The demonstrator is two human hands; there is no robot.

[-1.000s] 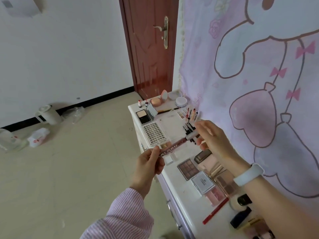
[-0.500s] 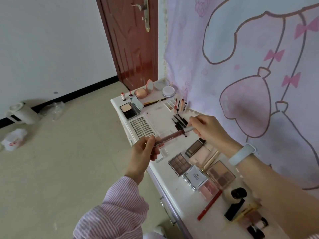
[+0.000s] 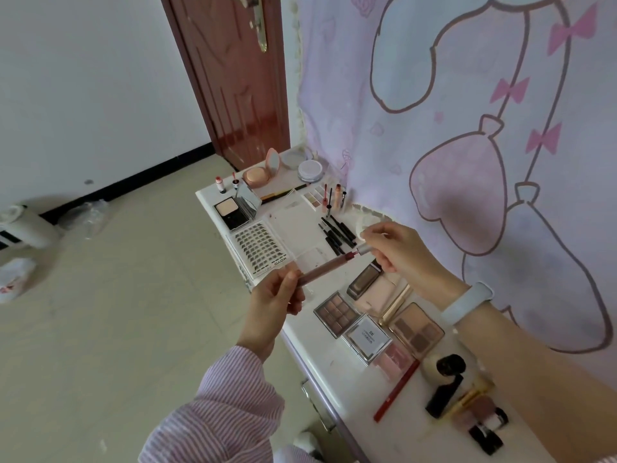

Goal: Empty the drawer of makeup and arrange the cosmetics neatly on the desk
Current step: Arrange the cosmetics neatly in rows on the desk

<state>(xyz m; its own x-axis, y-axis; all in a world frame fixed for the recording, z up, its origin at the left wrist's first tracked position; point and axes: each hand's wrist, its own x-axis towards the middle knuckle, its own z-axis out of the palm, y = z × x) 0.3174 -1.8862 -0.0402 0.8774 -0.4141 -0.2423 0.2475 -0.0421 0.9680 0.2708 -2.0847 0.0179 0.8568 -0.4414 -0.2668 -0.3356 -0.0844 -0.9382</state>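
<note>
Head view showed the lip gloss tube (image 3: 322, 269) unchanged over 1 second: left hand (image 3: 277, 295) gripped its base, right hand (image 3: 397, 250) pinched its cap, above the table's (image 3: 337, 359) front edge, not yet placed.

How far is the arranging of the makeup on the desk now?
Mostly done: palettes and black pencils already lie on the desk. In hand: the left hand and right hand hold a lip gloss tube. Left: placing it; the drawer's contents are hidden.

Glossy white desk (image 3: 337, 372), varnished red-brown wooden door (image 3: 230, 78), striped cloth sleeve (image 3: 217, 409).
</note>
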